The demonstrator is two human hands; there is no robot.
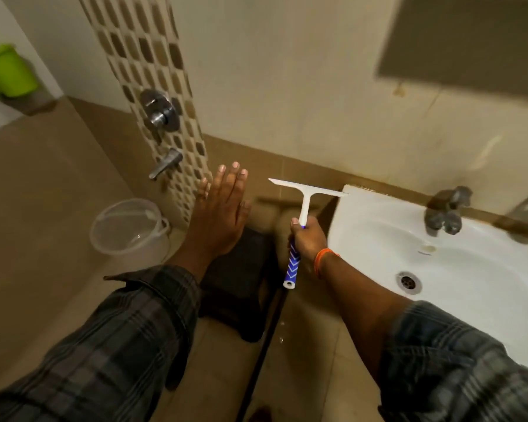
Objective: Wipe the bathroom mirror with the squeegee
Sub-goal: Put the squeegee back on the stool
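My right hand [307,237] grips the squeegee [305,202] by its blue-and-white patterned handle, with the white blade up and level, just left of the sink's near corner. The mirror [467,41] hangs on the wall at the top right, well above the blade; only its lower left part shows, dark and blurred. My left hand [218,214] is held flat and open, fingers together and pointing up, to the left of the squeegee, holding nothing.
A white sink [387,239] with a metal tap [447,213] fills the right. A mosaic-tiled column with shower fittings [160,112] stands at centre left. On the floor sit a clear bucket [131,226], a dark stool [241,278] and a green bin [8,70].
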